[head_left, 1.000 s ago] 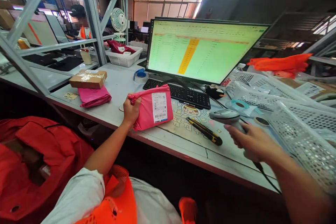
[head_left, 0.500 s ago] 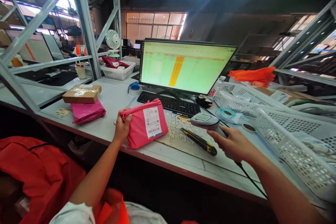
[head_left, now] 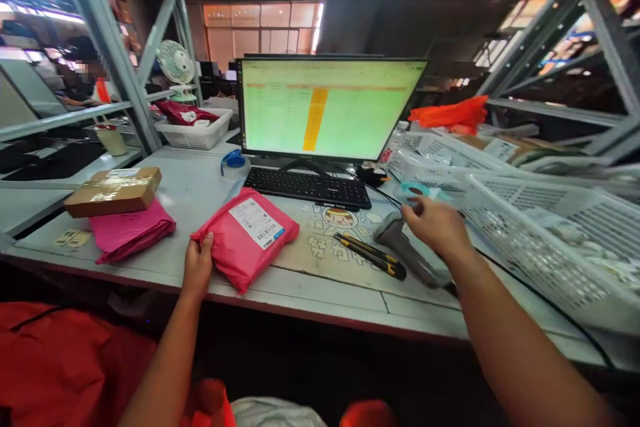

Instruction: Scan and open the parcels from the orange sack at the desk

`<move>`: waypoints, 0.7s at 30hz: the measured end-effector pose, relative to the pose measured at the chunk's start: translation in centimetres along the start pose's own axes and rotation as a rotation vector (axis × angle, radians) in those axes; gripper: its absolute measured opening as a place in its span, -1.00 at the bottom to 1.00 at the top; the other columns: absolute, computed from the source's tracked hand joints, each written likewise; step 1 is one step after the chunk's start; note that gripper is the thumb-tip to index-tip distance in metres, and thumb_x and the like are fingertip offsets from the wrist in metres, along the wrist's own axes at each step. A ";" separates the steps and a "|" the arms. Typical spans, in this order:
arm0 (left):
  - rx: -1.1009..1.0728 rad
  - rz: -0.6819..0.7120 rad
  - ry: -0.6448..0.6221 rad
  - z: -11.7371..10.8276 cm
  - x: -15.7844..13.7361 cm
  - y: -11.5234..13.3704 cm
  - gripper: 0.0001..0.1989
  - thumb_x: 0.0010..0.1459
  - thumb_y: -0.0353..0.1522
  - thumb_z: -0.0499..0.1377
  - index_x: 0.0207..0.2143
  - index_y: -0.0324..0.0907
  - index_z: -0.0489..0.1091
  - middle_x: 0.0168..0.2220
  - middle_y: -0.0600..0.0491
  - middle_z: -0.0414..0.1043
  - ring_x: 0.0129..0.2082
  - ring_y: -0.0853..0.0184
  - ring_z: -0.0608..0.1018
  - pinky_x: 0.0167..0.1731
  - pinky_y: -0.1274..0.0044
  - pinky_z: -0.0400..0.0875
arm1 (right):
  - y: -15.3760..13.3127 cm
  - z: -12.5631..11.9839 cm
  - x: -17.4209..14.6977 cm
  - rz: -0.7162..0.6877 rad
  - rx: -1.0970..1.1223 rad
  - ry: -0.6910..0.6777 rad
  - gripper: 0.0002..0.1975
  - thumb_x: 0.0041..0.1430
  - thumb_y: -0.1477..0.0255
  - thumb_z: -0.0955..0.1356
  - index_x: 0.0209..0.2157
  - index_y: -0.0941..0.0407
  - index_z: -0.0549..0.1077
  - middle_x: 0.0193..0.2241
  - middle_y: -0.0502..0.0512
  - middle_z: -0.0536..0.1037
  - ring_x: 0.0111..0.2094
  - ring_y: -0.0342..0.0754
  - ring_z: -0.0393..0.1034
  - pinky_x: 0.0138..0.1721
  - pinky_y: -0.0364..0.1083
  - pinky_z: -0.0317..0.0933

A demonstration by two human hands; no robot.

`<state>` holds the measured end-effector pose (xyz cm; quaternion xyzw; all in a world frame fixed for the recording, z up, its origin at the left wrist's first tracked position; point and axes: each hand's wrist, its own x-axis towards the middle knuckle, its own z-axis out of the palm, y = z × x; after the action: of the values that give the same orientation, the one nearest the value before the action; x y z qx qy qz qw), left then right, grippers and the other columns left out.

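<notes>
My left hand (head_left: 199, 260) pinches the near left corner of a pink mailer parcel (head_left: 257, 233), which rests on the desk with its white shipping label (head_left: 255, 220) facing up. A grey barcode scanner (head_left: 413, 250) lies on its side on the desk mat. Just beyond it and to its right, my right hand (head_left: 440, 223) hovers with loosely bent fingers apart and nothing visible in them. Between parcel and scanner lies a black and yellow utility knife (head_left: 370, 255).
Behind the parcel stand a keyboard (head_left: 307, 187) and a lit monitor (head_left: 330, 110). A cardboard box (head_left: 115, 190) sits on a magenta parcel (head_left: 133, 230) at left. White perforated baskets (head_left: 545, 247) line the right side. Blue tape (head_left: 234, 163) is near the keyboard.
The pink parcel has been lowered flat onto the desk and turned. My right hand has let go of the scanner, which now lies on the mat. The view has shifted right.
</notes>
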<state>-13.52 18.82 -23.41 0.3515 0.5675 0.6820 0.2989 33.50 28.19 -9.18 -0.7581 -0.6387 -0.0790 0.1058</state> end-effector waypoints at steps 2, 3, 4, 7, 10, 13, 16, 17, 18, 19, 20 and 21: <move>0.032 0.009 -0.001 0.0 0.2 0.1 -0.44 0.18 0.08 0.25 -0.03 -0.19 0.48 -0.05 -0.03 0.56 0.03 0.13 0.54 0.16 0.37 0.34 | -2.7 0.2 2.7 -0.095 0.035 -0.060 -0.46 0.40 0.39 0.18 0.31 0.24 0.40 0.00 0.33 0.62 0.04 0.17 0.51 0.07 0.02 0.32; 0.047 0.011 0.001 -0.1 0.3 0.1 -0.43 0.18 0.08 0.26 -0.03 -0.19 0.48 -0.06 -0.04 0.56 0.03 0.13 0.54 0.16 0.37 0.35 | -4.0 0.9 3.9 -0.144 0.052 -0.126 -0.48 0.36 0.42 0.23 0.29 0.20 0.44 -0.01 0.26 0.64 0.02 0.11 0.52 0.07 -0.03 0.32; 0.060 0.012 0.002 -0.1 0.3 0.1 -0.42 0.17 0.09 0.27 -0.04 -0.20 0.48 -0.06 -0.04 0.56 0.02 0.13 0.55 0.16 0.36 0.35 | -5.3 1.8 5.0 -0.180 0.064 -0.175 -0.48 0.31 0.44 0.28 0.27 0.16 0.48 -0.01 0.21 0.65 0.01 0.08 0.53 0.08 -0.07 0.31; 0.089 0.008 -0.015 -0.3 0.2 0.1 -0.39 0.14 0.13 0.28 -0.08 -0.22 0.48 -0.08 -0.06 0.56 0.02 0.10 0.55 0.18 0.32 0.35 | -8.2 4.8 7.0 -0.213 0.071 -0.219 -0.43 0.26 0.46 0.32 0.30 0.11 0.45 0.13 0.22 0.58 0.12 0.09 0.47 0.17 -0.06 0.28; 0.104 0.015 -0.033 -0.3 0.0 0.3 -0.38 0.14 0.15 0.26 -0.07 -0.21 0.47 -0.07 -0.08 0.56 0.03 0.08 0.54 0.19 0.28 0.32 | -9.4 6.8 7.9 -0.176 0.048 -0.236 -0.48 0.26 0.44 0.32 0.24 0.14 0.52 0.12 0.31 0.58 0.15 0.18 0.47 0.18 0.04 0.30; 0.093 0.012 -0.041 -0.1 -0.1 0.5 -0.37 0.15 0.15 0.25 -0.04 -0.20 0.46 -0.04 -0.09 0.56 0.04 0.08 0.54 0.18 0.28 0.33 | -9.5 7.6 8.5 -0.136 0.029 -0.267 -0.58 0.26 0.40 0.33 0.10 0.15 0.62 0.05 0.34 0.61 0.11 0.22 0.49 0.13 0.07 0.34; 0.075 -0.002 -0.049 0.0 -0.1 0.6 -0.34 0.12 0.17 0.26 -0.03 -0.20 0.46 -0.05 -0.09 0.56 0.02 0.07 0.55 0.13 0.30 0.36 | -9.6 7.9 9.0 -0.134 0.040 -0.263 -0.53 0.30 0.38 0.31 0.20 0.10 0.56 0.12 0.29 0.58 0.16 0.20 0.46 0.17 0.06 0.32; 0.067 -0.002 -0.054 0.0 -0.1 0.7 -0.32 0.11 0.18 0.27 -0.03 -0.20 0.46 -0.06 -0.08 0.56 0.01 0.07 0.55 0.11 0.30 0.37 | -9.8 8.0 9.0 -0.138 0.047 -0.261 -0.51 0.30 0.36 0.32 0.23 0.08 0.53 0.14 0.27 0.57 0.17 0.18 0.45 0.18 0.05 0.31; 0.060 -0.001 -0.059 0.0 -0.1 0.7 -0.32 0.10 0.18 0.27 -0.03 -0.20 0.45 -0.06 -0.08 0.56 0.01 0.07 0.56 0.09 0.31 0.39 | -9.9 8.1 9.1 -0.137 0.052 -0.255 -0.50 0.32 0.34 0.31 0.26 0.06 0.50 0.16 0.25 0.55 0.18 0.18 0.44 0.18 0.05 0.31; 0.056 0.003 -0.061 0.0 -0.2 0.7 -0.31 0.09 0.19 0.28 -0.04 -0.21 0.46 -0.07 -0.08 0.57 0.00 0.07 0.56 0.08 0.32 0.40 | -10.0 8.1 9.1 -0.127 0.056 -0.244 -0.49 0.34 0.32 0.30 0.28 0.06 0.48 0.18 0.25 0.54 0.19 0.18 0.43 0.18 0.05 0.31; 0.059 0.007 -0.061 0.0 -0.2 0.8 -0.31 0.08 0.19 0.28 -0.04 -0.21 0.46 -0.07 -0.08 0.57 0.00 0.06 0.56 0.07 0.32 0.41 | -10.1 8.2 9.0 -0.108 0.056 -0.232 -0.48 0.36 0.31 0.29 0.30 0.07 0.46 0.19 0.28 0.53 0.20 0.20 0.43 0.17 0.08 0.32; 0.066 0.010 -0.059 0.0 -0.2 0.8 -0.31 0.07 0.19 0.29 -0.05 -0.21 0.46 -0.08 -0.08 0.57 -0.01 0.06 0.56 0.07 0.32 0.41 | -10.2 8.2 9.0 -0.086 0.054 -0.223 -0.49 0.38 0.30 0.27 0.30 0.10 0.45 0.18 0.32 0.52 0.19 0.23 0.43 0.16 0.10 0.33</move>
<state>-13.41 18.45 -22.64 0.3837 0.5788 0.6539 0.3004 24.85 40.55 -14.21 -0.7308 -0.6804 0.0187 0.0511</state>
